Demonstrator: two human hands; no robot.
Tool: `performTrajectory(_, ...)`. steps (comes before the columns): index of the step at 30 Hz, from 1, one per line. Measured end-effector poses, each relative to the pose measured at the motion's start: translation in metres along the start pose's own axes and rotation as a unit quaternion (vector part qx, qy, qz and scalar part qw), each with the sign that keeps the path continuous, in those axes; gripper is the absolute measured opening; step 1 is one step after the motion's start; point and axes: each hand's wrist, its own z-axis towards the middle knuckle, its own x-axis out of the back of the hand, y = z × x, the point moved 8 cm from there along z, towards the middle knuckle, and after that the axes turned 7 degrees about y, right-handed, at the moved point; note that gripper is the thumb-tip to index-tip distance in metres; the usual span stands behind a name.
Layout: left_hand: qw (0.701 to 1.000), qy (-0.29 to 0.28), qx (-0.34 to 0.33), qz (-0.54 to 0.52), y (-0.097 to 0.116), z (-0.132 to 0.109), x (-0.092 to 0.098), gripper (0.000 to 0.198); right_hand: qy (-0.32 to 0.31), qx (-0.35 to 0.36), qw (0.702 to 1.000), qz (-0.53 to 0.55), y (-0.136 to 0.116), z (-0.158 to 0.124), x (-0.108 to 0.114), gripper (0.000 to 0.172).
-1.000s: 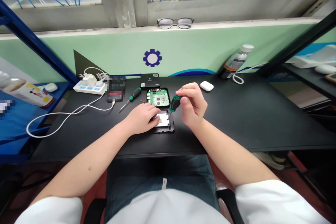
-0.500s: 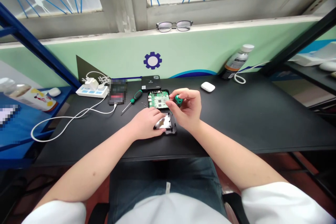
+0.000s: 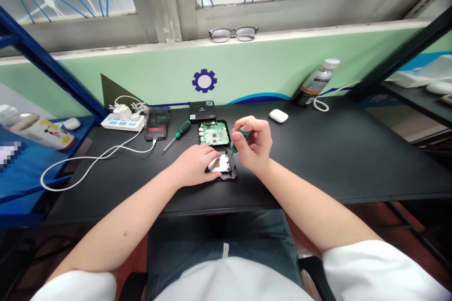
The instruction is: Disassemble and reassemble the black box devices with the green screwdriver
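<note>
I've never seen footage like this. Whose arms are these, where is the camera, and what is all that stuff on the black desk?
The camera sits on a person's head and looks down, so the two arms are that person's own. The left hand rests on an opened black case half with a pale plate inside. The right hand grips a green-handled screwdriver, its tip pointing down at that case. Just behind lies the other case half with a green circuit board. A second screwdriver lies to the left, near a white power strip and cable. Further back are a white earbud case, a bottle and glasses on the ledge.
</note>
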Motion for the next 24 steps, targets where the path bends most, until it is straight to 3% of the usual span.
performTrajectory(10, 1.000, -0.008, 0.013, -0.006, 0.004, 0.003, 0.002, 0.016, -0.028, 0.006, 1.000, -0.002, 0.002, -0.005, -0.001, 0.010)
performTrajectory(17, 1.000, 0.000, 0.018, -0.012, 0.003, 0.003, 0.000, 0.013, -0.036, 0.029, 0.999, -0.023, 0.003, -0.013, -0.008, 0.022)
performTrajectory(21, 0.999, 0.009, 0.037, -0.018, -0.001, 0.002, -0.003, 0.017, 0.006, -0.064, 0.995, -0.075, 0.029, -0.013, 0.001, 0.034)
performTrajectory(24, 0.992, 0.023, 0.074, -0.099, -0.006, -0.002, 0.000, 0.022, 0.092, -0.169, 0.971, -0.144, 0.064, -0.006, 0.032, 0.036)
